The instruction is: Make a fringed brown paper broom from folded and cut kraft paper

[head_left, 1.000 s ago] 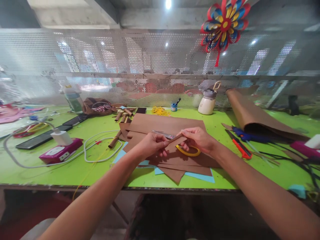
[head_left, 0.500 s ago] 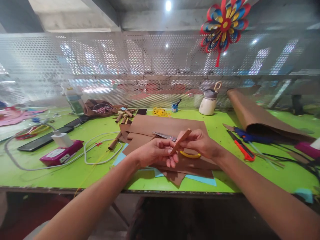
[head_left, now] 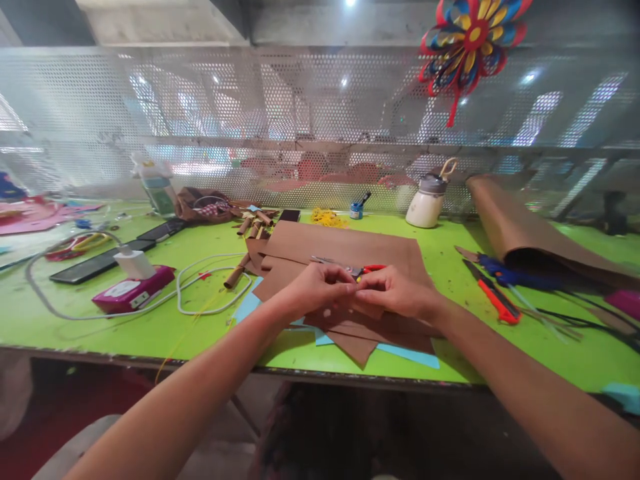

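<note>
Left hand (head_left: 323,290), right hand (head_left: 395,291): fingertips pinched on small brown paper piece (head_left: 369,309), over flat, straight-edged brown sheets (head_left: 345,241).

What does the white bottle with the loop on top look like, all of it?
The bottle has a rounded, creamy-white body, a darker grey top and a pale tan loop sticking up from it. It looks smooth and hard, but I can't tell if it's plastic or metal. It stands upright near the back of the green table, in front of the panel full of holes. Only the table seems to touch it.
</note>
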Demonstrator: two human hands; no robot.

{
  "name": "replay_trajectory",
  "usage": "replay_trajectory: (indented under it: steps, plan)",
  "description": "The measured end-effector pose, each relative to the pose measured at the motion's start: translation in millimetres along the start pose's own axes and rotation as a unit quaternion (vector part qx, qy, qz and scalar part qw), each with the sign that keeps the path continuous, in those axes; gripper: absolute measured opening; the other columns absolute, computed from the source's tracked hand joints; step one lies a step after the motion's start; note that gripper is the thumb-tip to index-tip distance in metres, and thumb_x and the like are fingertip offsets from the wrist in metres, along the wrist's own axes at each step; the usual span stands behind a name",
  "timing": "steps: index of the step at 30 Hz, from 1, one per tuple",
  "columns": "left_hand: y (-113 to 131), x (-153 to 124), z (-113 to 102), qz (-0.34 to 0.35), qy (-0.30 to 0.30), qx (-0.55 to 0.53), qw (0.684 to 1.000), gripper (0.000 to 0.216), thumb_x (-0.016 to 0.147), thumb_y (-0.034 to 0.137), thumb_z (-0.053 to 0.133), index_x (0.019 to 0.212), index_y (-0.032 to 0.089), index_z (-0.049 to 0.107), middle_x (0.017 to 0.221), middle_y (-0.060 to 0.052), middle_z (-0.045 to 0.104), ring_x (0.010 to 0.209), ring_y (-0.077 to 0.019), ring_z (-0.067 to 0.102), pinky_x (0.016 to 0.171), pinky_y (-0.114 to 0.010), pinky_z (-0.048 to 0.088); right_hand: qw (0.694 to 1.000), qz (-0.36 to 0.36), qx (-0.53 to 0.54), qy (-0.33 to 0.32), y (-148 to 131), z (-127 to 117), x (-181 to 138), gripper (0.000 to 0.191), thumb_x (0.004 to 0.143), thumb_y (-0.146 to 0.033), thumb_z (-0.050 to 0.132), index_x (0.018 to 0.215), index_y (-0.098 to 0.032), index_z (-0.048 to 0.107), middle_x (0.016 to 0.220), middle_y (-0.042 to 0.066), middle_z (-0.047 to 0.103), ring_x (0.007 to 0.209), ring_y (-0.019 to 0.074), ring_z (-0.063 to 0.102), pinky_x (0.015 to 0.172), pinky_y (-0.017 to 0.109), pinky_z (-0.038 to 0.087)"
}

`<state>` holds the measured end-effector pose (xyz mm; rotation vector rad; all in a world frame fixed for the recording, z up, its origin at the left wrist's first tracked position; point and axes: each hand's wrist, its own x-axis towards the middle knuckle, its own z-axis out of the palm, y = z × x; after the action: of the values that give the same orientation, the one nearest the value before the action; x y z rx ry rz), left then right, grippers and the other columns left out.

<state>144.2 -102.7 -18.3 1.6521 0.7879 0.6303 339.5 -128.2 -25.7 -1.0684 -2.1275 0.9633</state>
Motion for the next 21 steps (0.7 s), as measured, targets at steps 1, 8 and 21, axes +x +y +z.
replay_trajectory:
  steps: [1, 8, 21]
  plan:
    - [-0.7, 0.4, 0.2, 0.006, 0.0, 0.017, 1.0, 0.032, 0.067, 0.04, 0.067, 0.081, 0.011, 0.063, 0.055, 0.002, 0.056, 0.045, -0.0065, 0.049, 0.041, -0.017, 0.035, 1.0, 0.007, -0.004, 0.004, 1.2, 0.8, 0.2, 0.021, 0.078, -0.032, 0.055, 0.073, -0.015, 0.066, 0.061, -0.001, 0.054, 0.057, 0.01, 0.046, 0.051, 0.021, 0.035]
    - [-2.0, 1.5, -0.6, -0.002, 0.081, -0.03, 0.996, 0.022, 0.068, 0.029, 0.067, 0.077, 0.01, 0.059, 0.052, 0.001, 0.058, 0.048, -0.0098, 0.056, 0.047, -0.019, 0.041, 0.994, 0.032, 0.053, 0.091, 3.6, 2.6, 1.3, 0.025, 0.073, -0.03, 0.06, 0.091, -0.014, 0.067, 0.074, 0.003, 0.063, 0.063, 0.0119, 0.052, 0.055, 0.022, 0.039]
    - [-2.6, 4.1, 2.4, 0.061, 0.095, -0.028, 0.993, 0.02, 0.066, 0.016, 0.066, 0.084, 0.008, 0.064, 0.059, -0.001, 0.061, 0.056, -0.0097, 0.058, 0.056, -0.02, 0.043, 0.944, 0.068, 0.279, 0.161, 6.9, 5.7, 4.5, 0.02, 0.063, -0.023, 0.068, 0.081, -0.015, 0.069, 0.067, 0.0, 0.06, 0.055, 0.0074, 0.049, 0.05, 0.02, 0.038]
